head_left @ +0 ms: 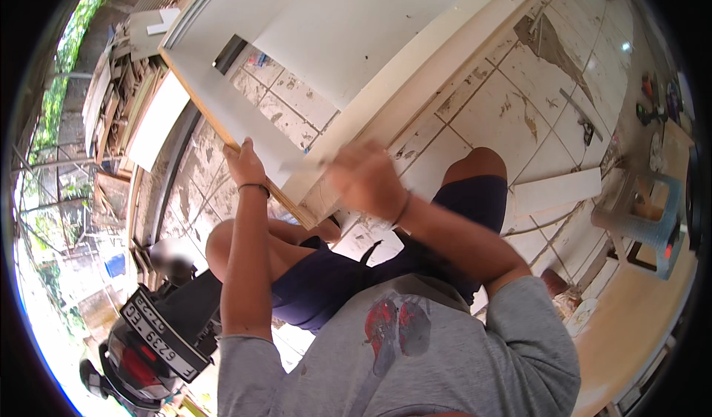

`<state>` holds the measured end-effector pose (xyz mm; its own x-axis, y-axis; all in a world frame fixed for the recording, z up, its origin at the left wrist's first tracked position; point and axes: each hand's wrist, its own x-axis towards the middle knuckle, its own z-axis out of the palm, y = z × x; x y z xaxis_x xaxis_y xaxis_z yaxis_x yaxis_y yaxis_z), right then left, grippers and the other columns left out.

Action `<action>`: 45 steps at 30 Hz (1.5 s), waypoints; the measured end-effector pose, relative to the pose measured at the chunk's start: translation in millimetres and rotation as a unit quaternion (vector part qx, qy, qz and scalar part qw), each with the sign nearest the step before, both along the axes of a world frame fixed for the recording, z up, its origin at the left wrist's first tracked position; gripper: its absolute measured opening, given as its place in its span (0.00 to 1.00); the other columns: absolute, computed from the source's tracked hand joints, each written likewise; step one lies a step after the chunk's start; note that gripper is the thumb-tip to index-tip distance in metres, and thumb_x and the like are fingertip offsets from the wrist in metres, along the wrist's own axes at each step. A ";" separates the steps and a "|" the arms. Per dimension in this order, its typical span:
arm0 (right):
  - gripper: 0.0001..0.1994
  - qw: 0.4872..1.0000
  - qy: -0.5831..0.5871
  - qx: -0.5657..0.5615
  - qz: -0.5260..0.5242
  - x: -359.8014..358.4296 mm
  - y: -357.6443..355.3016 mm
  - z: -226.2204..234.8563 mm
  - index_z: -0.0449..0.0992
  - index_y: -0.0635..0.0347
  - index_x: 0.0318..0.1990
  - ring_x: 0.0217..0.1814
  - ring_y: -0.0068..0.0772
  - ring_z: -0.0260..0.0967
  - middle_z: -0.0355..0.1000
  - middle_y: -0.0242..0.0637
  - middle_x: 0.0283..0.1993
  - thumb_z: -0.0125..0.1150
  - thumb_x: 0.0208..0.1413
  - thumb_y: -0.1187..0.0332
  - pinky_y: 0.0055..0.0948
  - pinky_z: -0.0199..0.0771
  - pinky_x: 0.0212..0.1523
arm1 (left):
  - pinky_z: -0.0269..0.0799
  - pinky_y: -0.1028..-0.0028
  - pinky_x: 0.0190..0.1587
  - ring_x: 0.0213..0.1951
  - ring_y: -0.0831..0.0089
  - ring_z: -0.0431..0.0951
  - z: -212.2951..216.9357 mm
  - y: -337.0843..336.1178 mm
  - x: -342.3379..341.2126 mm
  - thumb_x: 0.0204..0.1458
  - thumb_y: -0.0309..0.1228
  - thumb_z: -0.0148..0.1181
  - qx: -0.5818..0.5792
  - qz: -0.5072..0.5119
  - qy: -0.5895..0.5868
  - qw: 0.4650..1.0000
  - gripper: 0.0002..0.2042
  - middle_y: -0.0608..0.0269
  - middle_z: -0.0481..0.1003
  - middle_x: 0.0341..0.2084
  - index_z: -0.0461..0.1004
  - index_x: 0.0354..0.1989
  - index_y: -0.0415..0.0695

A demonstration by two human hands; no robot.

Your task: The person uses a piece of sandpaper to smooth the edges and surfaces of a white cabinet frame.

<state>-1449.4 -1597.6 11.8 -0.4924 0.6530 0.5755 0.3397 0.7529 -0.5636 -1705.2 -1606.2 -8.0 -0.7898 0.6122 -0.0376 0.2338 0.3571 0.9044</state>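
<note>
A large pale board structure (pixel 311 17) with a rectangular opening and a raw wooden edge lies in front of me, over the tiled floor. My left hand (pixel 246 166) is closed around its near-left wooden edge. Over the board's near corner is my right hand (pixel 365 180), smeared by motion, its fingers curled round a thin, flat, pale blade-like tool (pixel 300 165). That tool points left across the board's surface; the blur hides its exact kind. My bent knees flank the corner.
Tiles with dirt patches spread right, holding a square-like metal tool (pixel 582 117) and a white board strip (pixel 556 191). A blue-grey stool (pixel 656 224) stands at far right. Scrap wood (pixel 119 106) is piled left; a motorcycle (pixel 148 350) is parked lower left.
</note>
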 end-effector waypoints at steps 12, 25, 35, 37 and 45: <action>0.14 0.968 -0.042 0.028 -0.246 81.6 131.5 -17.7 0.78 0.52 0.42 0.31 0.44 0.71 0.74 0.39 0.33 0.55 0.45 0.73 0.40 0.73 0.33 | 0.74 0.68 0.41 0.40 0.63 0.76 3.3 -2.8 -8.9 0.53 0.26 0.53 -0.009 0.007 0.003 1.000 0.22 0.47 0.71 0.43 0.58 0.55 0.29; 0.08 0.926 0.017 0.150 -0.346 118.2 179.5 -0.4 0.78 0.57 0.34 0.36 0.43 0.71 0.75 0.38 0.32 0.57 0.44 0.75 0.38 0.74 0.36 | 0.75 0.68 0.38 0.39 0.62 0.75 -12.8 1.7 -21.9 0.54 0.27 0.53 0.062 -0.037 -0.095 0.993 0.20 0.45 0.70 0.43 0.58 0.51 0.29; 0.09 0.939 0.027 0.141 -0.314 110.2 179.7 -29.2 0.78 0.57 0.35 0.27 0.44 0.70 0.74 0.39 0.30 0.57 0.44 0.75 0.37 0.73 0.29 | 0.75 0.68 0.37 0.38 0.61 0.75 -0.3 0.6 -5.0 0.54 0.27 0.52 0.056 -0.012 -0.072 0.996 0.20 0.45 0.70 0.42 0.56 0.52 0.29; 0.10 0.960 0.065 0.037 -0.270 71.9 121.7 -29.2 0.78 0.57 0.36 0.27 0.43 0.70 0.73 0.38 0.28 0.58 0.44 0.75 0.37 0.73 0.29 | 0.75 0.68 0.37 0.38 0.61 0.75 2.6 0.8 -5.5 0.54 0.27 0.52 0.049 -0.013 -0.065 0.997 0.20 0.45 0.70 0.42 0.56 0.52 0.29; 0.09 0.993 -0.027 0.022 -0.117 17.6 31.7 -10.9 0.77 0.51 0.35 0.34 0.36 0.70 0.73 0.31 0.34 0.59 0.43 0.72 0.37 0.70 0.38 | 0.76 0.67 0.39 0.40 0.60 0.76 -12.2 -6.2 -28.3 0.55 0.26 0.51 0.083 -0.045 -0.122 0.988 0.20 0.44 0.70 0.43 0.57 0.53 0.29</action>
